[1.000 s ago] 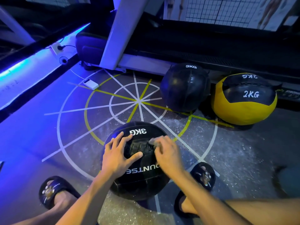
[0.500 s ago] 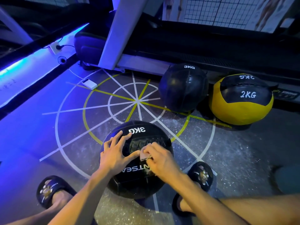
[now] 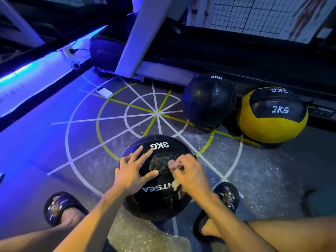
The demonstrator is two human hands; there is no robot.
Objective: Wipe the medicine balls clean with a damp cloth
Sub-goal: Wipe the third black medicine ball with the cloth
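A black 3KG medicine ball sits on the floor between my feet. My left hand lies flat on its top left with the fingers spread. My right hand is closed on a small pale cloth and presses it against the ball's top right; most of the cloth is hidden under the fingers. A second black 3KG ball and a yellow-and-black 2KG ball rest further back on the right, untouched.
The floor carries a painted white and yellow wheel pattern. A treadmill frame stands behind the balls. A white power bank with its cable lies at the back left. My sandalled feet flank the near ball.
My right hand with the cloth slid from the ball's upper right toward its middle and back to the right, rubbing the top. My left hand stayed flat on the ball.
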